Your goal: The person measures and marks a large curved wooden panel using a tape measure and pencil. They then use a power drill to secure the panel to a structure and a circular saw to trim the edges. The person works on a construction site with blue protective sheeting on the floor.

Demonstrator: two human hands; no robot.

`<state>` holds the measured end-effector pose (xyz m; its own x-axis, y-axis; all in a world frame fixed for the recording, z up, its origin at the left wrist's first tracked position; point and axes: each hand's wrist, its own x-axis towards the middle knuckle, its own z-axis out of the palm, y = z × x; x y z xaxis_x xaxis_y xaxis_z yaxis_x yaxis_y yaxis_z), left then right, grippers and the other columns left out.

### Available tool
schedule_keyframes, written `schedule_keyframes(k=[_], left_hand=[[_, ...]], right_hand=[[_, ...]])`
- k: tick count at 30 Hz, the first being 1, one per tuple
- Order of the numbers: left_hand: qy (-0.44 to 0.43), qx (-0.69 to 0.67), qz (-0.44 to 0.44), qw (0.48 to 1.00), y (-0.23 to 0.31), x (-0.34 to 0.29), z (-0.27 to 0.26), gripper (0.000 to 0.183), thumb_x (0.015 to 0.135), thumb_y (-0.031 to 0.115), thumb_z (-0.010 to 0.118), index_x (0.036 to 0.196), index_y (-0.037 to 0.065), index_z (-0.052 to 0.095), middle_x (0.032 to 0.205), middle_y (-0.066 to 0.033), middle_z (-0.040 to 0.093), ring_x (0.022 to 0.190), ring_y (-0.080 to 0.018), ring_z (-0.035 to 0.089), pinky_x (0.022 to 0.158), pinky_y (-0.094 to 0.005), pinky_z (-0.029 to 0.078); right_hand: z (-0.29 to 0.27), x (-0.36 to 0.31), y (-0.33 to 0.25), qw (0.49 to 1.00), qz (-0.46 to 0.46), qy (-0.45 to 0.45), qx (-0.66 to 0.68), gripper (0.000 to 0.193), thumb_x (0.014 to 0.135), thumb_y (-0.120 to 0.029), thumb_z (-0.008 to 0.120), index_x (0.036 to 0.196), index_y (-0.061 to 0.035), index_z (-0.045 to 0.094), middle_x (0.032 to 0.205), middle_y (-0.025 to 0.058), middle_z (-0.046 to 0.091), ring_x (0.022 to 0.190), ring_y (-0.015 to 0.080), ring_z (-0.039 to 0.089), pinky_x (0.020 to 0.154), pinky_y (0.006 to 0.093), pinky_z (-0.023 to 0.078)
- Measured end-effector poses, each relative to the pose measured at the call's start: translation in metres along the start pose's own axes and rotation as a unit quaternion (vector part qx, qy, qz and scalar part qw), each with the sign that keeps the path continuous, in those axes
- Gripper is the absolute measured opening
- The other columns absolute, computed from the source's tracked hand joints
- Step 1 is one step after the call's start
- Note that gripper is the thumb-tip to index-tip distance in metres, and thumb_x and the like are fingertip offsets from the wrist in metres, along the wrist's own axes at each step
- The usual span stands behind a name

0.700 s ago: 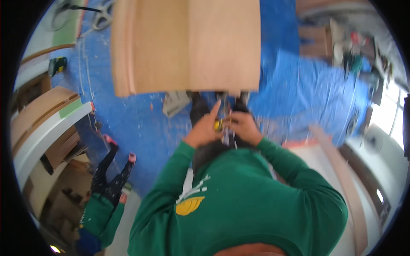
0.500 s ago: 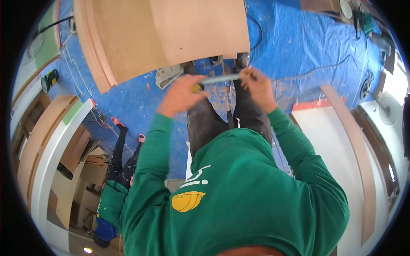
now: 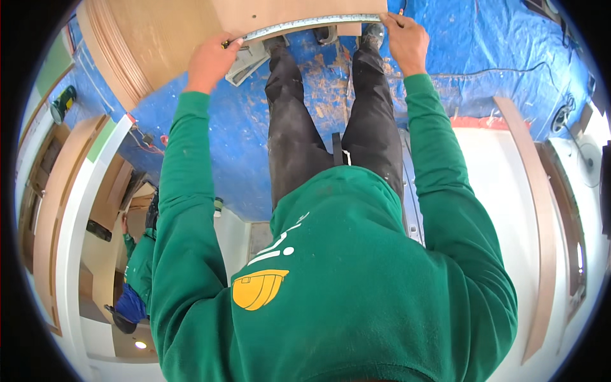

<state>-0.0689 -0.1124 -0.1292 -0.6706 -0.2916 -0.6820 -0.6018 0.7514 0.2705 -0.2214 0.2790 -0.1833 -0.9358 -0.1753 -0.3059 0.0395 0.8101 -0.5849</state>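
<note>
A tape measure (image 3: 312,22) is pulled out between my hands, its pale blade bowing along the near edge of a wooden sheet (image 3: 172,32). My left hand (image 3: 213,63) is closed around the tape's case, of which only a small yellow and black bit shows. At the blade's other end, by the sheet's right corner, my right hand (image 3: 406,41) pinches the tip. Something thin, maybe a pencil, pokes up from the right fingers; its kind is unclear.
Blue sheeting (image 3: 471,38) covers the floor, with a cable (image 3: 484,74) across it on the right. A long wooden strip (image 3: 531,204) leans at the right. Pale pieces (image 3: 247,63) lie under the sheet. At the lower left a co-worker (image 3: 137,274) bends near boards.
Both hands have moved forward and apart, drawing out more blade and bringing it to the sheet's near edge. The co-worker at the left has shifted lower and toward the left.
</note>
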Motion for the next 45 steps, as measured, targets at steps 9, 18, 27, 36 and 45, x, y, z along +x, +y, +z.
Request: schedule_keyframes(k=[9, 18, 27, 36, 45], left_hand=[[0.079, 0.036, 0.021, 0.996, -0.009, -0.018, 0.020, 0.054, 0.103, 0.059, 0.062, 0.122, 0.011, 0.080, 0.099, -0.0179, 0.079, 0.083, -0.0364, 0.076, 0.083, -0.0489, 0.059], [0.122, 0.112, -0.021, 0.986, -0.019, -0.015, 0.031, 0.053, 0.105, 0.060, 0.059, 0.124, 0.015, 0.080, 0.093, -0.0150, 0.077, 0.066, -0.0310, 0.074, 0.074, -0.0471, 0.057], [0.146, 0.023, 0.030, 0.989, -0.031, -0.015, 0.035, 0.043, 0.103, 0.050, 0.066, 0.115, 0.011, 0.082, 0.104, -0.0155, 0.076, 0.093, -0.0369, 0.072, 0.084, -0.0462, 0.055], [0.158, 0.039, 0.046, 0.986, -0.030, -0.022, 0.034, 0.038, 0.102, 0.049, 0.068, 0.114, 0.017, 0.084, 0.105, -0.0133, 0.076, 0.102, -0.0374, 0.070, 0.088, -0.0470, 0.055], [0.254, 0.064, 0.098, 0.960, -0.039, -0.027, 0.050, 0.033, 0.102, 0.045, 0.072, 0.111, 0.016, 0.084, 0.099, -0.0093, 0.076, 0.094, -0.0329, 0.071, 0.081, -0.0439, 0.056]], right_hand=[[0.002, -0.006, 0.010, 0.997, -0.036, 0.022, 0.061, 0.032, 0.097, -0.037, 0.078, 0.112, -0.0099, 0.085, 0.101, 0.0124, 0.079, 0.099, 0.0351, 0.073, 0.090, 0.0446, 0.055], [0.007, -0.009, 0.014, 0.995, -0.049, 0.037, 0.076, 0.032, 0.102, -0.032, 0.077, 0.119, -0.0057, 0.081, 0.111, 0.0106, 0.081, 0.099, 0.0260, 0.075, 0.091, 0.0378, 0.056], [-0.028, -0.017, 0.020, 0.983, 0.048, -0.001, 0.176, 0.031, 0.106, -0.015, 0.068, 0.136, -0.0086, 0.074, 0.108, 0.0088, 0.082, 0.087, 0.0149, 0.074, 0.079, 0.0299, 0.060], [-0.046, -0.027, 0.010, 0.997, -0.014, 0.027, 0.071, 0.030, 0.103, -0.014, 0.070, 0.133, -0.0075, 0.071, 0.108, 0.0080, 0.079, 0.092, 0.0190, 0.073, 0.079, 0.0350, 0.059], [-0.033, -0.026, -0.039, 0.983, -0.053, -0.100, 0.146, 0.019, 0.100, -0.015, 0.073, 0.114, -0.0025, 0.077, 0.096, 0.0142, 0.078, 0.086, 0.0222, 0.074, 0.077, 0.0349, 0.058]])
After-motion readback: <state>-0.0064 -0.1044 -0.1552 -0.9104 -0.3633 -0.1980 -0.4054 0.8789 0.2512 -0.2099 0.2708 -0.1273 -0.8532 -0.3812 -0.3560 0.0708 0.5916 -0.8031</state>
